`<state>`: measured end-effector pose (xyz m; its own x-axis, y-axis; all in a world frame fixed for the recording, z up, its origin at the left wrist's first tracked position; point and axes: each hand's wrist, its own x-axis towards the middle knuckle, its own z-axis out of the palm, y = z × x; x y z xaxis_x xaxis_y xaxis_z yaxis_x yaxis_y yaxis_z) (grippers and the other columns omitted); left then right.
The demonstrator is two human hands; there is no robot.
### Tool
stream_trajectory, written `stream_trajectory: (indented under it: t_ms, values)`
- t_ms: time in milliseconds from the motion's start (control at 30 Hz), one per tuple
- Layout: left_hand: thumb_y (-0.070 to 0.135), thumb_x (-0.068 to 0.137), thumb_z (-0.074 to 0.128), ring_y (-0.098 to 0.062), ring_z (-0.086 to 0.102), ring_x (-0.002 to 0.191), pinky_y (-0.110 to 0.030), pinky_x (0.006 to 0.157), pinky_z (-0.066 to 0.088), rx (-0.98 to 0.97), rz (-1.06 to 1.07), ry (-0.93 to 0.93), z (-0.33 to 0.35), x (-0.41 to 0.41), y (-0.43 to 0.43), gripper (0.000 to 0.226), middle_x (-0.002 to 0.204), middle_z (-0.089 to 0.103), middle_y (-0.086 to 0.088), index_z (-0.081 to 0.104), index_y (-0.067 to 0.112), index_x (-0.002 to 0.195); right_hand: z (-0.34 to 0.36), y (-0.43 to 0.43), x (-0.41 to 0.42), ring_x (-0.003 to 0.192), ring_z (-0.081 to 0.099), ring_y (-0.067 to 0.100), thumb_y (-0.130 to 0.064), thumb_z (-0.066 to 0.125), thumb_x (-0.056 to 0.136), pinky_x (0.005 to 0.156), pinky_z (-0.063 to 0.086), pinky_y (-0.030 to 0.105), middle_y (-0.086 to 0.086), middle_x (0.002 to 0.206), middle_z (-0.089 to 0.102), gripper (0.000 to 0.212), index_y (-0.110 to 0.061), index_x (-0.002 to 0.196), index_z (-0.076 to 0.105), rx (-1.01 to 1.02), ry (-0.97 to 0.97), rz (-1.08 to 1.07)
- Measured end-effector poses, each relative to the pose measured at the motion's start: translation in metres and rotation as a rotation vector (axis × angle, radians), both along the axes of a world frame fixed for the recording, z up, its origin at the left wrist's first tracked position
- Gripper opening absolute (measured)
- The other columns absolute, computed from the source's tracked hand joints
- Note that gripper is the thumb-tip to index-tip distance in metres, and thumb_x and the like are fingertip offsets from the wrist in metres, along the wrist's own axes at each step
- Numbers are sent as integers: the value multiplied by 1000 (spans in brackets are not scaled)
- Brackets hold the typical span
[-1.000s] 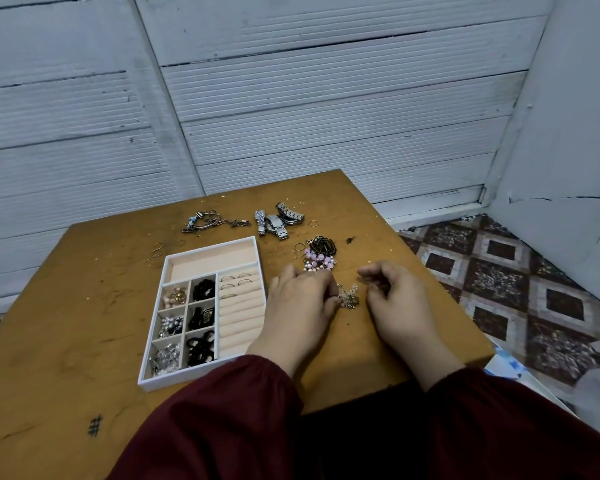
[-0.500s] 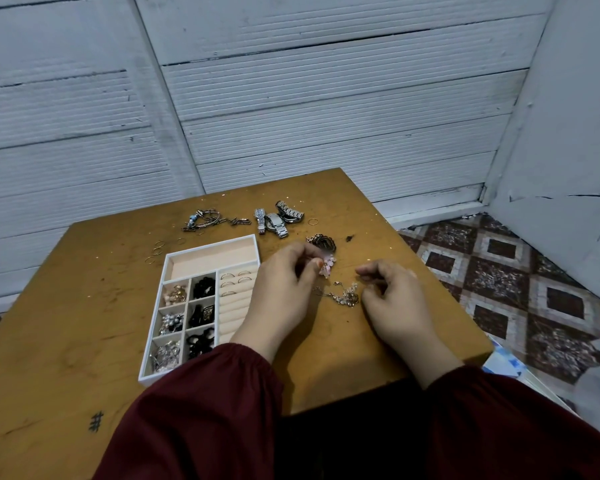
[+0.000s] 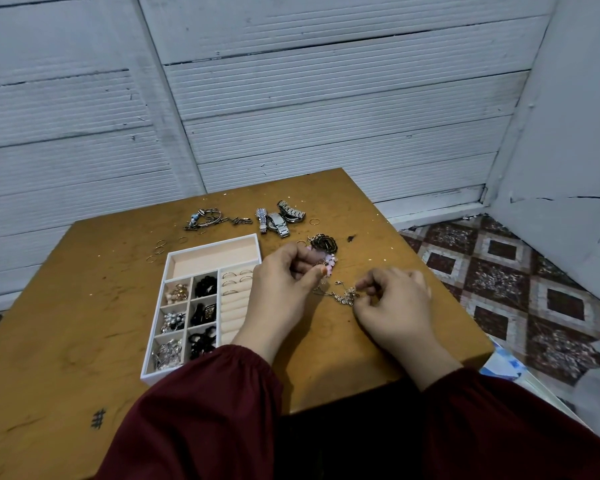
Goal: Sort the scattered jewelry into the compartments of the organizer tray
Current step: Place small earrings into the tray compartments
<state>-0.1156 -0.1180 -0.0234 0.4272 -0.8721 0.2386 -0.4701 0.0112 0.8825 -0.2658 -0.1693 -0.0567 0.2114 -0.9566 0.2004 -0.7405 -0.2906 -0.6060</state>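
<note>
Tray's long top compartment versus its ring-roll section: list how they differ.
The long top compartment runs across the far end, flat-bottomed; the ring-roll section runs down the right side, ribbed. The long top compartment shows no jewelry; the ring-roll section holds several rings in its far slots. Both are peach-lined.

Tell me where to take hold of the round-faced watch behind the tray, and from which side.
Probably from above, on the near side: pinch the watch by its nearest band end. It lies flat, face up, and a second watch crowds its far side.
</note>
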Motion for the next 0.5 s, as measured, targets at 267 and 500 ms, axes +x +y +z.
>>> stream_trajectory:
  t_ms: [267, 500]
  values:
    - [15, 81, 74, 2, 55, 60, -16, 59, 49, 16, 21, -29, -1, 2, 1, 9, 70, 63, 7, 67, 18, 86, 1, 3, 1, 99, 34, 15, -42, 58, 79, 86, 27, 32, -12, 87, 46, 16, -34, 92, 64, -26, 137, 4]
    - [14, 81, 74, 0, 55, 62, -16, 61, 49, 9, 6, -27, -2, -1, 1, 10, 72, 64, 4, 67, 14, 87, 2, 3, 0, 92, 33, 12, -39, 60, 78, 77, 23, 30, -15, 86, 50, 11, -33, 84, 52, -66, 85, 34]
